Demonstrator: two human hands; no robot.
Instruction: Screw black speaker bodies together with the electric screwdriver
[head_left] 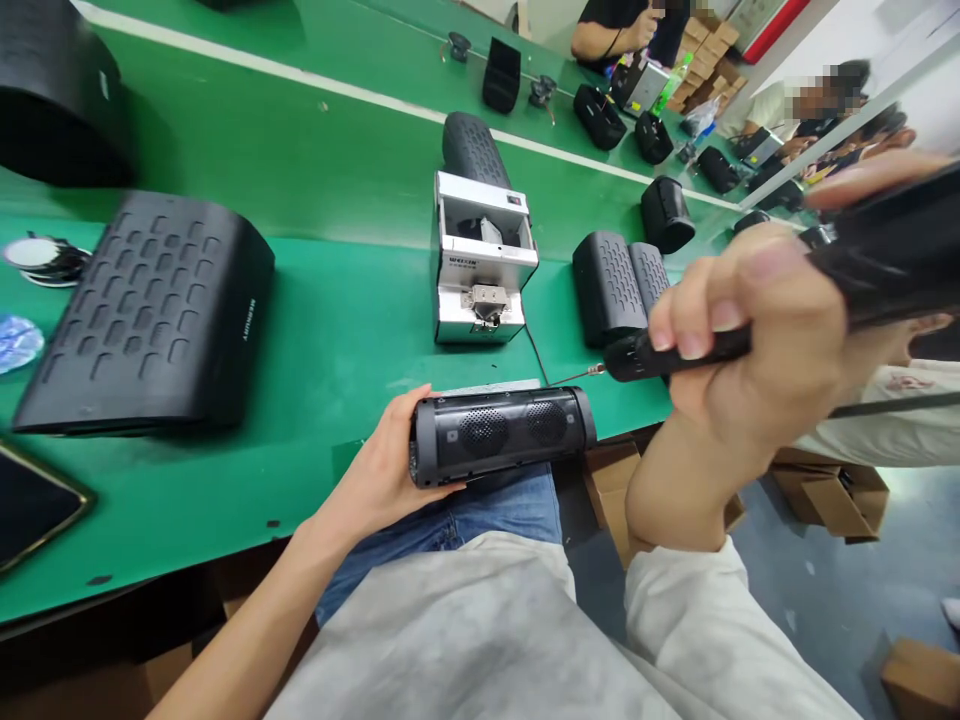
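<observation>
My left hand (394, 455) grips the left end of a black speaker unit (504, 430), which has two round mesh grilles and lies across the green table's near edge. Raised at the right, my right hand (750, 310) is wrapped round a black electric screwdriver (675, 355). Its thin bit points left, above the speaker unit's right end and apart from it. Behind the speaker unit stands a white and silver screw feeder machine (484, 265), with a black cable beside it.
Large black speaker housings stand at the left (150, 310) and right (609, 285). A dark tray (34, 505) lies at the left edge. Across the green table (337, 290) sit more speaker parts and other people. Cardboard boxes (832, 495) are on the floor at right.
</observation>
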